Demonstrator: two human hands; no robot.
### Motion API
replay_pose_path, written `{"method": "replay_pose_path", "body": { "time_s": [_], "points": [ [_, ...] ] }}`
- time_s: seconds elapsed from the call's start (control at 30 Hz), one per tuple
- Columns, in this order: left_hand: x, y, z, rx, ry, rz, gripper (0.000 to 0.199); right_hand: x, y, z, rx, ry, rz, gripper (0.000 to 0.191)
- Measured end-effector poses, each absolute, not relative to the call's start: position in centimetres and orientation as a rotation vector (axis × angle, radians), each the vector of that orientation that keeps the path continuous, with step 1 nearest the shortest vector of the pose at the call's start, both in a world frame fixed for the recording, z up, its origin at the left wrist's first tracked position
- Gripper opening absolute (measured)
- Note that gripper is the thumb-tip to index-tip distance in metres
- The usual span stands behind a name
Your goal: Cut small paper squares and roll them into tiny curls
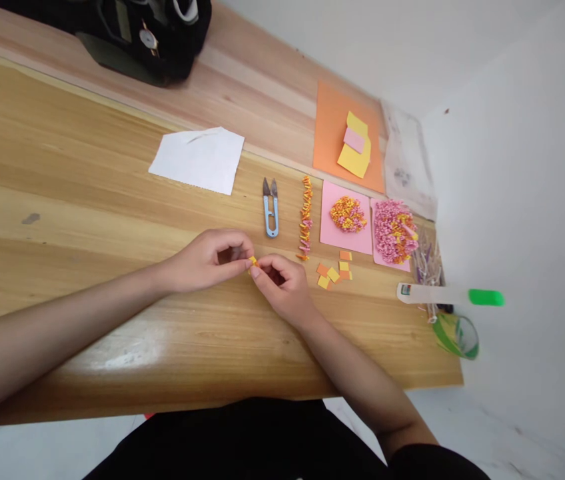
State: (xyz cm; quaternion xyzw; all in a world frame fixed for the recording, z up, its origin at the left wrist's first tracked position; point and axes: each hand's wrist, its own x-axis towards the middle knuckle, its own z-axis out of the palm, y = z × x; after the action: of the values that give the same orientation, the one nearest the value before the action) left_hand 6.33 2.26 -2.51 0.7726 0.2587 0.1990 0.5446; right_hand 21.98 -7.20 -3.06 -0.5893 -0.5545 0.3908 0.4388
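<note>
My left hand (pixel 217 259) and my right hand (pixel 285 285) meet over the table, both with fingers pinched on a small yellow and orange paper piece (pixel 254 261). Just right of my right hand lie several small yellow and orange paper rectangles (pixel 332 274). Beyond my hands, blue thread snips (pixel 271 217) rest with their blades pointing away. Beside them runs a row of small folded orange, yellow and pink paper pieces (pixel 305 220). Two heaps of tiny pieces sit on pink paper: a mostly orange heap (pixel 348 214) and a mostly pink heap (pixel 393 231).
A white paper sheet (pixel 197 159) lies at the back left of the wooden table (pixel 87 173). Behind are a black bag (pixel 147 47) with a watch on it and an orange sheet (pixel 328 133) bearing yellow and pink papers. A green-capped glue bottle (pixel 437 294) and green cup (pixel 455 335) stand right.
</note>
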Motion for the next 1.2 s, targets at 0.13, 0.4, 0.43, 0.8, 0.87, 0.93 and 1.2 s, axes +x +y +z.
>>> {"method": "replay_pose_path", "body": {
  "time_s": [0.13,0.4,0.43,0.8,0.87,0.93,1.2],
  "points": [
    [6.35,2.27,-2.58,1.828,0.617,0.467,0.022,22.03,-7.14,-3.18,-1.466,-1.395,0.954,0.019],
    [6.36,2.34,-2.81,1.81,0.61,0.463,0.022,22.05,-7.15,-3.05,-1.458,-1.39,0.95,0.024],
    [6.36,2.34,-2.82,1.812,0.608,0.458,0.023,22.04,-7.15,-3.04,-1.465,-1.386,0.953,0.025],
    [6.43,2.32,-2.77,1.8,0.619,0.468,0.023,22.04,-7.13,-3.18,-1.448,-1.369,0.917,0.025],
    [6.55,2.3,-2.81,1.773,0.614,0.478,0.021,22.08,-7.17,-3.19,-1.453,-1.365,0.915,0.025],
    [6.68,2.27,-2.86,1.741,0.613,0.488,0.02,22.08,-7.21,-3.15,-1.446,-1.359,0.914,0.023],
    [6.95,2.13,-3.06,1.651,0.632,0.588,0.016,21.92,-7.28,-3.1,-1.459,-1.373,0.886,0.01]
  ]
}}
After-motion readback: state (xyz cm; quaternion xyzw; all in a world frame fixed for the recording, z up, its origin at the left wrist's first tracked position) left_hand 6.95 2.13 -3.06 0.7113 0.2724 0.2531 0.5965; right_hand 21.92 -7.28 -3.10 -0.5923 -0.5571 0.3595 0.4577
